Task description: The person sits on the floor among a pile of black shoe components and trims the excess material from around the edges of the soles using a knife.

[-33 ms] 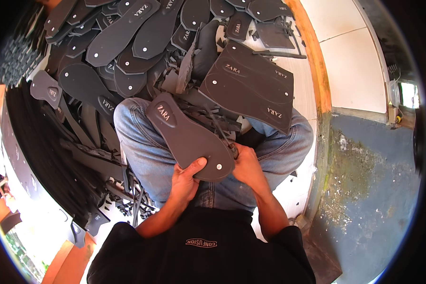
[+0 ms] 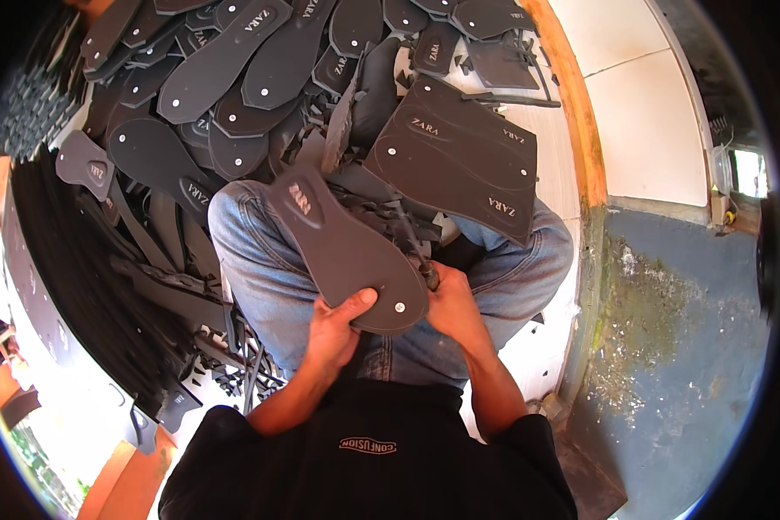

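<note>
A dark grey shoe sole point(image 2: 355, 251) lies tilted above my lap, its narrow heel end pointing away from me and slightly left. It has an oval stamped patch at the heel and a small white dot near its rounded front. My left hand point(image 2: 334, 329) grips the front left edge, thumb on top and fingers underneath. At the right front edge, my right hand point(image 2: 451, 303) is closed around a slim, dark, blade-like tool point(image 2: 428, 270). Its narrow part reaches away from me along the sole's side; its exact kind is unclear.
Many cut soles point(image 2: 225, 65) are heaped ahead and to the left. An uncut dark sheet point(image 2: 472, 160) marked with sole outlines rests by my right knee. Dark offcuts point(image 2: 251, 360) lie around my legs. An orange-brown edge strip point(image 2: 572, 104) runs along the right.
The sole's heel end has shifted very slightly and is blurred now. Both hands keep nearly the same places and grips.
</note>
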A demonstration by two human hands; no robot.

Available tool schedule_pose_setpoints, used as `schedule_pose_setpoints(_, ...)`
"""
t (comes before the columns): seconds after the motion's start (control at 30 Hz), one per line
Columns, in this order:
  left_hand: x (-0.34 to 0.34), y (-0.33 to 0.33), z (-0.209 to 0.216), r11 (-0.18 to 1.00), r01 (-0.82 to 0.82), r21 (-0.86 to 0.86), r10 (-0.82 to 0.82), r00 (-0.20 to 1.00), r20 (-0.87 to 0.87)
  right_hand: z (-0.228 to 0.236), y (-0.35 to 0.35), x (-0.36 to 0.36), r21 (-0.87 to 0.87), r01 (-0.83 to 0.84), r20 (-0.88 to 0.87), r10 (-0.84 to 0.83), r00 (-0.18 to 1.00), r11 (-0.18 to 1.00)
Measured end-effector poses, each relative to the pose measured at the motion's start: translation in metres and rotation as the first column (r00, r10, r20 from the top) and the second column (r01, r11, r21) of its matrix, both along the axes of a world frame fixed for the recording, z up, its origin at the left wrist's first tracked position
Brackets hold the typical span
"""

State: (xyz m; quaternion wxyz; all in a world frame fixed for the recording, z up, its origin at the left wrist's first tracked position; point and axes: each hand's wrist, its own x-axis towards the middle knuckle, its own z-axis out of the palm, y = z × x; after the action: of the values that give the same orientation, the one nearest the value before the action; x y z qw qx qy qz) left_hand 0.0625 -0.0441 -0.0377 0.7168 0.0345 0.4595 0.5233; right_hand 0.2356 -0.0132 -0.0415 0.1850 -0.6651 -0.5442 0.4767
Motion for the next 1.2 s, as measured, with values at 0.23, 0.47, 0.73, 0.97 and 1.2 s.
schedule_pose_setpoints(0.23,-0.078,0.191,0.06,0.768,-0.153,0.622,0.3,0.944,-0.139,-0.006,-0.034,0.027,0.039,0.343,-0.151,-0.334,0.93,0.939)
schedule_pose_setpoints(0.47,0.038,0.093,-0.042,0.955,0.236,0.178,-0.246,0.969,0.035,0.005,-0.063,0.056,0.073,0.655,-0.423,-0.572,0.703,0.752)
schedule_pose_setpoints(0.73,0.135,0.085,-0.048,0.983,0.166,-0.084,-0.159,0.984,0.081,0.013,-0.059,0.049,0.025,0.592,-0.408,-0.532,0.742,0.806)
schedule_pose_setpoints(0.97,0.002,0.032,0.0,0.954,-0.059,-0.294,0.03,0.994,-0.103,0.015,-0.086,0.033,-0.164,0.288,-0.309,-0.327,0.893,0.943)
schedule_pose_setpoints(1.2,0.001,0.016,0.008,0.996,0.016,-0.089,-0.026,0.993,-0.111,0.026,-0.106,0.025,-0.193,0.185,-0.162,-0.217,0.963,0.964)
